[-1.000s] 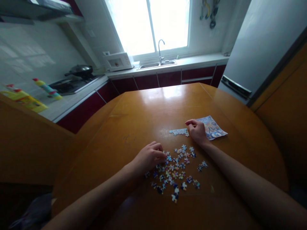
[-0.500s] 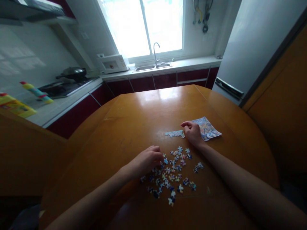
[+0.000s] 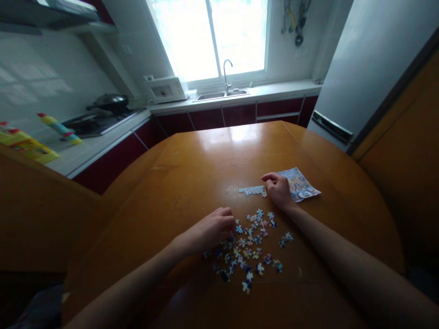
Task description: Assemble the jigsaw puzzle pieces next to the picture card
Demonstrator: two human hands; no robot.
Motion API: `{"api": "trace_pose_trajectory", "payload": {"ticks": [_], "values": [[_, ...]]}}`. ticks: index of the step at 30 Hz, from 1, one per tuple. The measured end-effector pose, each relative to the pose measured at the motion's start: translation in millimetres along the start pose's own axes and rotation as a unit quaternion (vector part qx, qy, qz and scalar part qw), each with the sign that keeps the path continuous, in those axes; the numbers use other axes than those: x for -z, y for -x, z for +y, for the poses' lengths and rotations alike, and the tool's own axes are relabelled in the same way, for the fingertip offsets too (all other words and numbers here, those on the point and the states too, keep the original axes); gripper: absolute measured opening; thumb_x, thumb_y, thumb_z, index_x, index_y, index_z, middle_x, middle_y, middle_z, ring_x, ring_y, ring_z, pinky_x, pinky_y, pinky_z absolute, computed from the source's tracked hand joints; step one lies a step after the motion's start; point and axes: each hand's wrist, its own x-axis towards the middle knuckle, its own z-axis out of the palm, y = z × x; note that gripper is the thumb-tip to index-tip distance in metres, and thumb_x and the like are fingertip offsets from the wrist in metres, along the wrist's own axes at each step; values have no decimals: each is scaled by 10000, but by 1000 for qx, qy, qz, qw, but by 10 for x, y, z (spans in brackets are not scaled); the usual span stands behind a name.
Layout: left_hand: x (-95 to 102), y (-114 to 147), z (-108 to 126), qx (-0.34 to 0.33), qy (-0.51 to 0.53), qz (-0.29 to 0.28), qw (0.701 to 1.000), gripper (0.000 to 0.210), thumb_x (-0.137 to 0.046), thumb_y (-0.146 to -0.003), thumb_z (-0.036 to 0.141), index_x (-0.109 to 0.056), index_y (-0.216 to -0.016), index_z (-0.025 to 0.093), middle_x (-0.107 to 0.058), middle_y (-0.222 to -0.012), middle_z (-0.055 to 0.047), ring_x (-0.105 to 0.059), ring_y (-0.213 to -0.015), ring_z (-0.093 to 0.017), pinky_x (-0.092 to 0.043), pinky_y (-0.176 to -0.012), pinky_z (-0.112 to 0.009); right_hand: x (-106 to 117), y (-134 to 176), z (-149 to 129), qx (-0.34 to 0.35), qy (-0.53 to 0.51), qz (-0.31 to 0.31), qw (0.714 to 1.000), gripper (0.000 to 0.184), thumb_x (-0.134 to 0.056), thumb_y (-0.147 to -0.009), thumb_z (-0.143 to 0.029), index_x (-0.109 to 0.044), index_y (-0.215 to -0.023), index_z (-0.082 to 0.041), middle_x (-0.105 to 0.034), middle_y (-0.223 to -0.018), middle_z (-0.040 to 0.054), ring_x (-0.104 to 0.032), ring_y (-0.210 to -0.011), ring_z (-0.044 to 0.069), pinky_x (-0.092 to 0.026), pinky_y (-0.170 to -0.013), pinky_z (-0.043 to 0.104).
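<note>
Loose jigsaw pieces (image 3: 247, 252) lie scattered on the wooden table, mostly blue, white and multicoloured. Over the upper left of this pile my left hand (image 3: 216, 228) reaches down with bent, closed fingers. Its fingertips are hidden, and I cannot make out what they hold. Farther up, a joined strip of pale blue jigsaw pieces (image 3: 253, 190) lies flat. My right hand (image 3: 278, 189) rests at the strip's right end, its fingers curled in; anything inside them is hidden. Partly behind that hand lies a creased colourful picture sheet (image 3: 302, 185).
The wooden table (image 3: 206, 160) has a rounded outline. Beyond it are a counter with a sink (image 3: 222, 94), a white microwave (image 3: 168, 89) and a wok (image 3: 111, 103) on the stove. Bottles (image 3: 60, 129) stand at the left; a refrigerator (image 3: 363, 59) is at the right.
The whole view has shifted slightly, so everything appears a little farther right. Both hands keep nearly the same pose and place relative to the pieces.
</note>
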Motion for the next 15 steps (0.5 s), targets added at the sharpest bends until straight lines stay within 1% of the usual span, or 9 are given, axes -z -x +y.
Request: {"api": "trace_pose_trajectory", "payload": {"ticks": [2, 5, 7, 8, 9, 11, 12, 14, 15], "values": [[9, 9, 4, -17, 21, -6, 1000, 55, -650, -887, 128, -655, -872, 181, -600, -982, -42, -553, -907, -155, -459, -786, -253, -1, 0, 1, -1, -1, -1, 1000, 243, -485, -749, -207, -725, -770, -183, -744, -819, 67, -674, -787, 218, -505, -730, 323], [23, 23, 10, -36, 41, -23, 998, 129, -589, -940, 153, -647, -826, 170, -612, -846, -24, -550, -775, -124, -449, -701, -231, -5, -1, 12, -4, -2, 0, 1000, 246, -484, -751, -210, -727, -772, -185, -742, -817, 65, -672, -778, 215, -505, -723, 322], [67, 19, 21, -37, 42, -16, 998, 122, -584, -949, 170, -663, -856, 172, -623, -818, -20, -552, -742, -118, -448, -685, -234, -9, -4, 24, -5, -3, 0, 1000, 244, -487, -753, -214, -728, -770, -185, -740, -816, 65, -668, -769, 216, -506, -720, 324], [104, 6, 26, -35, 40, -4, 999, 98, -585, -950, 177, -681, -928, 178, -635, -838, -24, -561, -753, -121, -456, -698, -241, -12, -5, 30, -6, -3, 0, 1000, 243, -488, -754, -215, -729, -769, -184, -739, -815, 65, -666, -766, 217, -506, -718, 325], [148, -17, 24, -35, 40, 12, 998, 140, -574, -957, 177, -685, -1041, 189, -647, -879, -33, -573, -777, -125, -466, -725, -253, -15, -6, 35, -7, -4, -1, 1000, 243, -489, -754, -215, -730, -771, -183, -738, -813, 65, -665, -761, 217, -506, -714, 325], [243, -103, -8, -44, 45, 47, 997, 312, -528, -978, 180, -637, -1268, 215, -652, -944, -55, -585, -817, -136, -482, -754, -272, -22, -9, 43, -8, -7, -2, 1000, 248, -488, -754, -214, -732, -781, -180, -736, -812, 65, -663, -748, 215, -505, -704, 322], [284, -169, -44, -53, 46, 59, 996, 326, -503, -986, 183, -648, -1276, 219, -646, -946, -63, -582, -808, -136, -483, -736, -272, -25, -9, 45, -8, -8, -2, 1000, 249, -488, -754, -213, -733, -784, -179, -735, -813, 66, -662, -743, 213, -504, -699, 320], [327, -338, -155, -57, 53, 100, 992, 263, -527, -969, 210, -735, -1132, 206, -641, -882, -58, -562, -737, -127, -466, -668, -257, -29, -9, 45, -9, -10, -2, 1000, 247, -489, -754, -210, -732, -783, -177, -735, -813, 67, -659, -734, 211, -501, -692, 317], [325, -436, -225, -43, 60, 127, 989, 234, -560, -949, 226, -758, -1069, 195, -645, -836, -50, -546, -693, -120, -454, -639, -252, -29, -8, 45, -10, -10, -1, 1000, 246, -488, -754, -210, -730, -782, -176, -735, -808, 67, -658, -729, 209, -500, -689, 315]]}}
